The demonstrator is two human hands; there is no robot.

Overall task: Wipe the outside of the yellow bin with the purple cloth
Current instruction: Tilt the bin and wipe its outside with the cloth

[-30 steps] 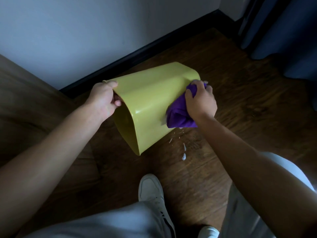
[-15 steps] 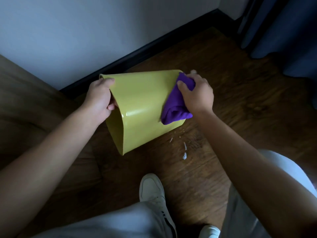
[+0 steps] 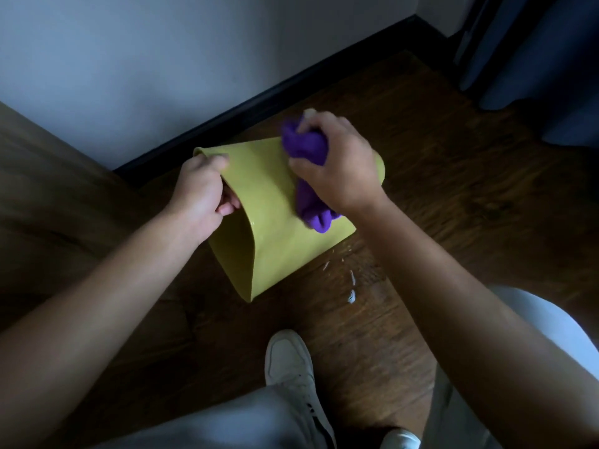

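The yellow bin (image 3: 275, 241) is held on its side above the wooden floor, with its open mouth facing left and toward me. My left hand (image 3: 202, 196) grips the bin's rim, thumb on the outside and fingers curled inside. My right hand (image 3: 340, 170) is closed around the bunched purple cloth (image 3: 309, 189) and presses it against the bin's upper outer wall, close to the base end. Part of the cloth sticks out above my fingers and part hangs below my palm.
Small white scraps (image 3: 351, 294) lie on the dark wooden floor (image 3: 453, 205) under the bin. My white shoe (image 3: 290, 361) stands in front. A white wall with black skirting (image 3: 259, 102) runs behind; wooden furniture (image 3: 48, 202) is at left, dark curtains (image 3: 534, 59) at right.
My right hand has slid the cloth from the bin's near side up to its top wall near the base. The bin has been turned in my left hand.
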